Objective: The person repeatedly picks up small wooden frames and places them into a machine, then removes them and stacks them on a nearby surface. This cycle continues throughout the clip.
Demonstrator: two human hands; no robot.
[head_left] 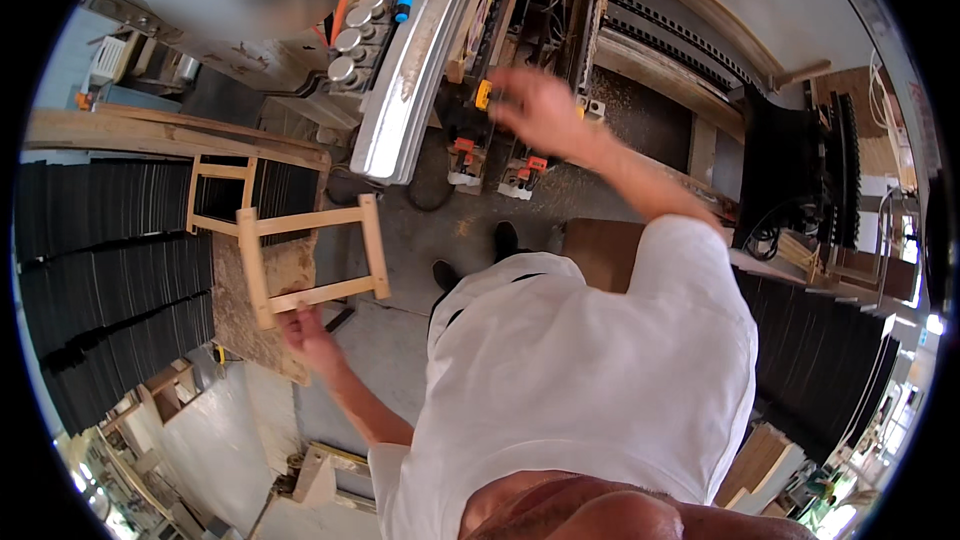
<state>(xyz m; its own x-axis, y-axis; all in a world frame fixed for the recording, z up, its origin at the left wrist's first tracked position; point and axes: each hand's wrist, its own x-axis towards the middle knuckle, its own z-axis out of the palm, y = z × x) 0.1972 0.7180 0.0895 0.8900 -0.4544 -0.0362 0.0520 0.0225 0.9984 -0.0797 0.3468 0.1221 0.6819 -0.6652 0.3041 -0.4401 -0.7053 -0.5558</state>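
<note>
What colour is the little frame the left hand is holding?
The wooden frame is pale, light-brown bare wood, seen best in the head view, with the left hand at its lower edge.

You stand on a grey concrete floor [395,340] dusted with sawdust, a large woodworking machine [560,10] ahead, stacks of dark panels [100,240] left and right, daylight behind.

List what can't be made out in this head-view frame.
- Right hand: motion-blurred as it reaches toward the machine; whether it touches or holds anything is unclear.
- Left hand: its grip on the wooden frame is partly hidden by the frame's lower rail.
- Feet: mostly covered by the white shirt.
- Second frame: partly behind the first.
- Upper-left patch: blurred out.
</note>
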